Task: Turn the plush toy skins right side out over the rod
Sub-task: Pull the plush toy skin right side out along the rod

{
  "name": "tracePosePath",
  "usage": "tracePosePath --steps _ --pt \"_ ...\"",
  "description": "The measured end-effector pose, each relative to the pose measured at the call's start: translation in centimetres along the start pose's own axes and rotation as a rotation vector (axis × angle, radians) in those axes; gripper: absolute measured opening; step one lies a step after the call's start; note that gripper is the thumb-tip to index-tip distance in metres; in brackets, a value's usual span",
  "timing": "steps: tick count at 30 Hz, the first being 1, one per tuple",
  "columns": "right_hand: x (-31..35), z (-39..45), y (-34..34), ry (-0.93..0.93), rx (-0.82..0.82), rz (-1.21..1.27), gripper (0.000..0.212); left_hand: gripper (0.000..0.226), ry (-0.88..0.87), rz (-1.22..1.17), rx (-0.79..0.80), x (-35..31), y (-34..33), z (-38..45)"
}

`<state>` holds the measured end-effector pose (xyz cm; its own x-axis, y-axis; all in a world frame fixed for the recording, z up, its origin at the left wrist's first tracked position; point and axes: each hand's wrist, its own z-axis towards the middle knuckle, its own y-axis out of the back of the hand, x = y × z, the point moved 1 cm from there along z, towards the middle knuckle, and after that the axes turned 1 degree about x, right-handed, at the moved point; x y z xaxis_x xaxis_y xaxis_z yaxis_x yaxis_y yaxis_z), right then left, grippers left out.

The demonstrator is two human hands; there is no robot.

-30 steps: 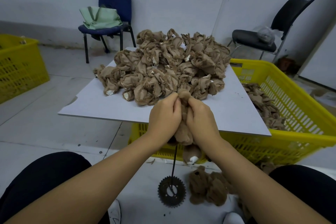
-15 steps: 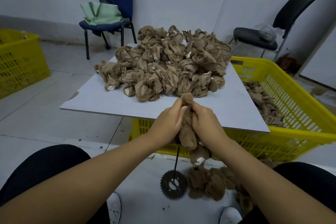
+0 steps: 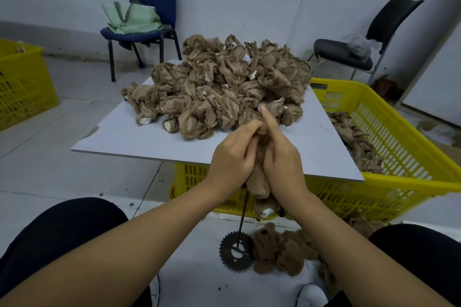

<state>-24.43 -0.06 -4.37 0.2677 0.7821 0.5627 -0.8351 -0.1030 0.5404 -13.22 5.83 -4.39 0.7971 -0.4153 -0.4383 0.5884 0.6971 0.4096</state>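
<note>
- Sitting on the white board (image 3: 149, 142), the big pile (image 3: 224, 87) of inside-out skins waits beyond the hands; a yellow crate (image 3: 389, 157) stands under and right of it.
- The left hand (image 3: 232, 157) and right hand (image 3: 282, 157) are pressed together, both gripping the skin (image 3: 259, 182) threaded on the rod (image 3: 243, 214); the right forefinger points up.
- The rod stands in a gear base (image 3: 235, 252) on the floor.
- I think it is best to pull the fabric down evenly on both sides, keeping the rod upright.
</note>
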Motion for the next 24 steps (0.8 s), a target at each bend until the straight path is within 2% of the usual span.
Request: tracePosePath --steps 6,13,20,24 --pt "-0.7 -0.8 -0.5 0.006 0.013 0.055 0.04 0.03 -0.024 0.109 0.054 0.5 0.0 -0.3" --pt "-1.8 -0.8 -1.3 -0.048 0.022 0.051 0.024 0.025 0.064 0.029 0.079 1.1 -0.1 -0.3" --pt "-1.3 0.2 -0.8 -0.03 -0.037 0.075 0.027 0.024 0.103 -0.074 0.047 0.8 0.2 0.7" --pt "-1.3 0.7 -0.5 -0.022 -0.043 0.087 0.032 0.027 0.109 -0.074 0.08 0.9 0.4 1.8"
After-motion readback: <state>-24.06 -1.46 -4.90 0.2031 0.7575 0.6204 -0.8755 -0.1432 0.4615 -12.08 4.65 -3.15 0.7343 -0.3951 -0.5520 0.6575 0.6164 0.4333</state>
